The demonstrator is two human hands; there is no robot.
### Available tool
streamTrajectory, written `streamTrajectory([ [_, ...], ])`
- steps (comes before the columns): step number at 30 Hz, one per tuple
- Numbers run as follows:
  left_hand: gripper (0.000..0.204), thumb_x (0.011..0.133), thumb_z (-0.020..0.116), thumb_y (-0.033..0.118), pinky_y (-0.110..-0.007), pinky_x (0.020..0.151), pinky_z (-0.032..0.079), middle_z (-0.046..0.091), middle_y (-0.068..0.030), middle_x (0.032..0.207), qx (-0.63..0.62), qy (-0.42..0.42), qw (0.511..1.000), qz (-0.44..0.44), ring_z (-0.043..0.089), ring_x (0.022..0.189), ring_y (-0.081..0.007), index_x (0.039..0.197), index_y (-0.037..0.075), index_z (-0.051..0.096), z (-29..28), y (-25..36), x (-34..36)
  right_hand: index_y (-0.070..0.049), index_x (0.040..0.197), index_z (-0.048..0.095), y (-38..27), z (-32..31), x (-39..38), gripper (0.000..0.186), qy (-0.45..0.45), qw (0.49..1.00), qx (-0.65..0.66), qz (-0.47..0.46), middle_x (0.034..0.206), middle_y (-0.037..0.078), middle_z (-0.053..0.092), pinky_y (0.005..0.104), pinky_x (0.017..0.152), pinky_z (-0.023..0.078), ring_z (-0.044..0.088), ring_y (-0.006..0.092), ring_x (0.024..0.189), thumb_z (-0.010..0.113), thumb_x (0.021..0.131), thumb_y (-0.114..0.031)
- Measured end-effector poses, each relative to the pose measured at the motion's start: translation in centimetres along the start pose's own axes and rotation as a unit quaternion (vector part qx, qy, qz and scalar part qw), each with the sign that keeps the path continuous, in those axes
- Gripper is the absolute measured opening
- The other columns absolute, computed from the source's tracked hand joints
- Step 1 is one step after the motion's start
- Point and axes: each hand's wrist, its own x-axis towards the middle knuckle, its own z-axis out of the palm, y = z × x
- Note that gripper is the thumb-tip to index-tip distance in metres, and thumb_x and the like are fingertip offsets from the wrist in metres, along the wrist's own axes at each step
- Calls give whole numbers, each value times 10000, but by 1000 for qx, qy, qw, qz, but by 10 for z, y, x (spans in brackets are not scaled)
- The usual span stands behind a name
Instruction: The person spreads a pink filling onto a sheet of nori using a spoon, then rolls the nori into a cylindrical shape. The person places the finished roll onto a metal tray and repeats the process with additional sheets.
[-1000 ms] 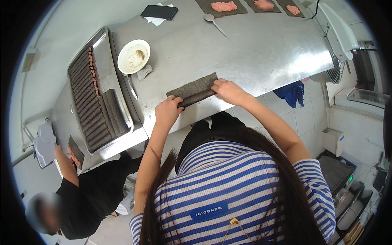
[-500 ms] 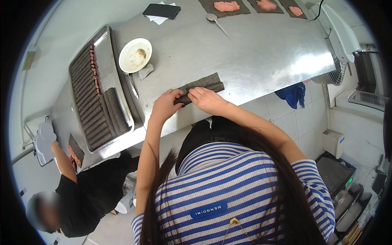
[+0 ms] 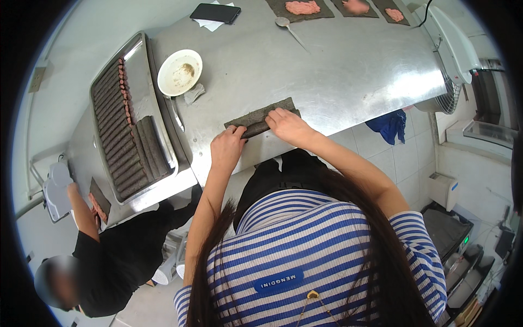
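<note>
A dark green seaweed sheet [image 3: 251,116], partly rolled along its near edge, lies on the steel table in front of me. My left hand [image 3: 225,147] pinches the left end of the roll, fingers closed. Farther right, my right hand [image 3: 287,128] has its fingertips curled over the rolled part near the right end. The sheet's flat far strip still shows beyond both hands. Whatever is inside the roll is hidden. To the left, a metal tray [image 3: 177,158] holds several finished seaweed rolls [image 3: 117,136], many with pink paste at their ends.
A white bowl [image 3: 173,82], a crumpled tissue [image 3: 193,95] and a utensil [image 3: 177,115] lie between tray and hands. Farther off are a spoon [image 3: 294,35], a phone [image 3: 215,13] and seaweed sheets with pink paste [image 3: 303,7]. At left, a co-worker [image 3: 122,256] reaches toward a scale [image 3: 59,182].
My right hand has slid right along the roll, and my left hand has lowered slightly toward me at its left end. More of the sheet now shows between the hands.
</note>
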Motion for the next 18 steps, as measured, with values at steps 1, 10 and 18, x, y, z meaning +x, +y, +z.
streamTrajectory([
  [1,274,774,700,193,-381,695,518,621,-51,940,0,-8,1000,-4,644,808,-275,1033,147,622,0,0,1,19,888,610,4,-2,-4,188,-12,1000,7,14,905,112,567,320,799,488,560,240,903,556,747,-93],
  [10,278,755,721,222,-385,704,519,642,-36,962,-32,-55,997,-38,649,841,-256,1014,154,645,-11,-1,12,8,879,597,36,-20,-25,149,-26,993,69,92,937,124,564,343,821,495,563,268,947,550,747,-42],
  [18,311,694,769,177,-393,682,513,637,-67,917,-66,-23,997,-27,640,824,-280,952,96,616,-7,-2,10,33,880,602,-14,2,29,169,26,992,117,-27,945,135,575,339,832,492,567,278,937,560,731,-37],
])
